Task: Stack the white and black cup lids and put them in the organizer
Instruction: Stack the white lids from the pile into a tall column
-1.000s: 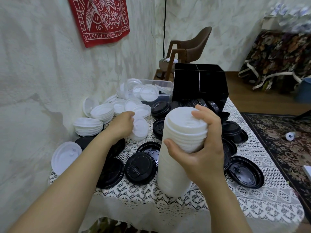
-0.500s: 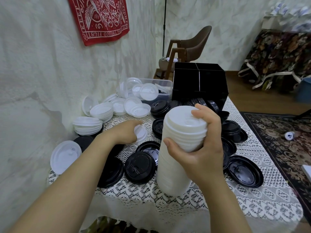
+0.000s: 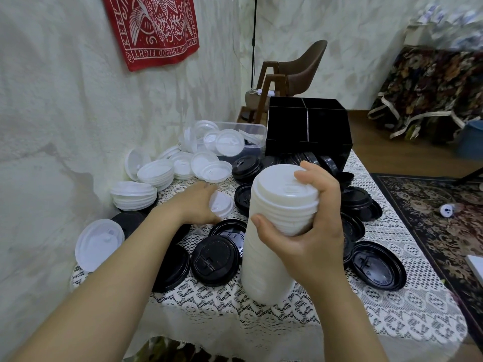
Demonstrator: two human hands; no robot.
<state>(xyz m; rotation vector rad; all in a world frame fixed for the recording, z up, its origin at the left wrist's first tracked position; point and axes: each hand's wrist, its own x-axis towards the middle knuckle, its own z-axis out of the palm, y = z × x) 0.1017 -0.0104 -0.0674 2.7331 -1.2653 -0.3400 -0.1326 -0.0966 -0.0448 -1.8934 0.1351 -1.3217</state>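
Observation:
A tall stack of white lids (image 3: 271, 231) stands on the lace tablecloth. My right hand (image 3: 311, 218) grips its upper part, fingers curled over the top lid. My left hand (image 3: 196, 202) holds a small stack of white lids (image 3: 222, 205) just above the cloth, left of the tall stack. More white lids (image 3: 154, 176) lie in piles by the wall. Black lids (image 3: 214, 259) are scattered around both hands. The black organizer (image 3: 308, 131) with divided compartments stands at the far end of the table.
A clear plastic bin (image 3: 248, 131) holding white lids sits left of the organizer. The wall runs along the table's left side. A brown chair (image 3: 295, 71) stands behind the table. To the right, the floor and a patterned rug (image 3: 431, 218) lie below the table edge.
My left hand has drawn a small stack of white lids back from the pile near the wall toward the tall stack. My right hand has kept its grip on the tall stack.

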